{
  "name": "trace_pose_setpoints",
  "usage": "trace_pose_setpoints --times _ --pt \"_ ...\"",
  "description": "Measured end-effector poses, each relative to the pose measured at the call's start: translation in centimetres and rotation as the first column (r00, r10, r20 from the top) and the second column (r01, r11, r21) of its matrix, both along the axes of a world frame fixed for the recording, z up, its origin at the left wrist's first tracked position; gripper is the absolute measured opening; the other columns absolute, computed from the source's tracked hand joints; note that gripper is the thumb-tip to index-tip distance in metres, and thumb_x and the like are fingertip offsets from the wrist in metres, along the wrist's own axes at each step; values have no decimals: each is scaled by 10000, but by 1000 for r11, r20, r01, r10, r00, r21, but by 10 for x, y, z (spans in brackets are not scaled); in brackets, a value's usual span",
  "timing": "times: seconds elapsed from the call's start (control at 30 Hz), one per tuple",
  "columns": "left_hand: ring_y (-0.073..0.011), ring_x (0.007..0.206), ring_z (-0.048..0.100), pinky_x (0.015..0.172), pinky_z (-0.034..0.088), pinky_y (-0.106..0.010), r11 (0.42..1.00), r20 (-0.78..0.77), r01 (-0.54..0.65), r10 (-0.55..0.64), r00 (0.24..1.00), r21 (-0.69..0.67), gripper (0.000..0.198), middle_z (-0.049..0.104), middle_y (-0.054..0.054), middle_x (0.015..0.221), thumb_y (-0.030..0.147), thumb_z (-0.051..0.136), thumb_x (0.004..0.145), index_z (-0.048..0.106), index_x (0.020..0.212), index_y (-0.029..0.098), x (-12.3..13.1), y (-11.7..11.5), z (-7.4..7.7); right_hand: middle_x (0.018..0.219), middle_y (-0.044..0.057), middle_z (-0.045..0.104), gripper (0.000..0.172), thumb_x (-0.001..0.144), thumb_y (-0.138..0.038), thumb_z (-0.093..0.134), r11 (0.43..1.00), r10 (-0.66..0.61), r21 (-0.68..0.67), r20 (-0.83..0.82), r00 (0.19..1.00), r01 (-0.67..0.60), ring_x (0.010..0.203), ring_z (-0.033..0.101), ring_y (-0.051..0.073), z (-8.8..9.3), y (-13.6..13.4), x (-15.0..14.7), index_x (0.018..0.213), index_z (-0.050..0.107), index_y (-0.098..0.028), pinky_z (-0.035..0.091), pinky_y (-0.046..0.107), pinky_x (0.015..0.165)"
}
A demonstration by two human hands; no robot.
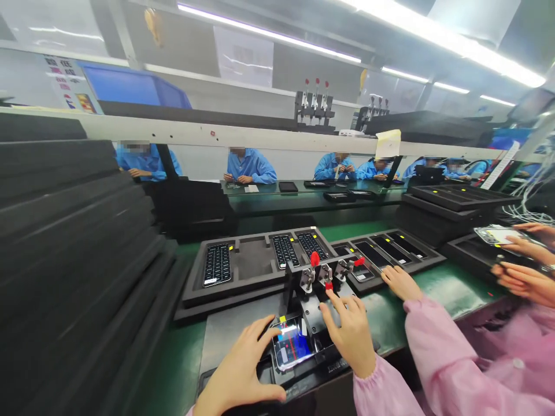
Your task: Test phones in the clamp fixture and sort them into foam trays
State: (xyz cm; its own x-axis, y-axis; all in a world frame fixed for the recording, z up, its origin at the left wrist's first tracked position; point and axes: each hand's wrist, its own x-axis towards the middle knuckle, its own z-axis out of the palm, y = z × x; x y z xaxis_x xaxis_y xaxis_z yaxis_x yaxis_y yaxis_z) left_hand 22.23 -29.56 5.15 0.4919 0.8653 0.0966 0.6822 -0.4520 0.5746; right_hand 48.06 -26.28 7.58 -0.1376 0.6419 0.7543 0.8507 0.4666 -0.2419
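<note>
A phone (291, 345) with its screen lit blue and red lies in a black test fixture (323, 315) with red-tipped toggle clamps. My left hand (243, 364) is open at the phone's left side, its index finger touching the phone near the top corner and its thumb spread wide below. On the fixture, my right hand (349, 329) has its fingers stretched out, with the index fingertip on the middle clamp's red tip (328, 286). Another clamp's red tip (314, 259) stands upright to the left, and a third red tip (359, 262) points right.
Behind the fixture, a foam tray (254, 260) holds several phones. A second tray (427, 260) of phones lies right, where a co-worker's hand (401, 283) reaches in. Black trays (73, 260) are stacked high at left. Another person's hands (526, 277) are at far right.
</note>
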Motion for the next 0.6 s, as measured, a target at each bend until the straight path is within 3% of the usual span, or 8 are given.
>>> trace_pose_setpoints --times 0.07,0.17,0.23,0.3,0.43,0.6 --pt "-326 1281 329 1033 338 -457 1000 -16 9 -9 1000 5 947 278 -61 1461 685 698 494 372 1312 336 -3 2 6 1016 67 629 337 864 -299 513 997 45 -61 -51 998 -48 907 553 194 -5 0 5 1181 531 -186 389 426 885" --pt "-271 1273 358 1022 360 -408 984 -22 -108 112 993 139 804 272 -54 1466 586 633 687 289 1362 317 -10 22 17 1065 54 610 268 869 -265 500 995 69 -53 -250 966 -85 987 539 197 -12 -5 14 1125 563 -216 423 391 866" --pt "-243 1240 395 1008 363 -405 913 -40 -249 277 960 324 566 363 -64 1411 446 532 827 346 1334 277 -16 47 23 999 51 623 201 865 -244 501 996 76 -10 -372 925 -86 943 561 195 -16 -8 18 1036 600 -215 450 377 833" --pt "-254 1159 457 947 390 -424 838 -73 -316 385 920 445 381 495 -87 1282 349 499 861 483 1223 235 -22 75 24 936 53 633 157 857 -243 505 997 74 12 -431 900 -76 882 585 203 -20 -10 19 960 620 -215 470 384 793" --pt "-249 984 541 821 410 -401 835 -144 -305 409 901 459 240 626 -68 1026 261 547 836 589 1071 230 -30 108 14 857 55 655 106 808 -241 566 998 51 52 -424 904 -32 782 620 230 -23 -9 18 881 637 -270 508 393 701" --pt "-242 896 541 779 363 -401 827 -178 -320 441 880 463 217 615 -60 943 256 510 866 590 1067 243 -31 103 6 782 51 666 111 762 -239 602 995 38 98 -452 891 7 698 636 259 -21 -7 18 813 644 -329 519 426 629"
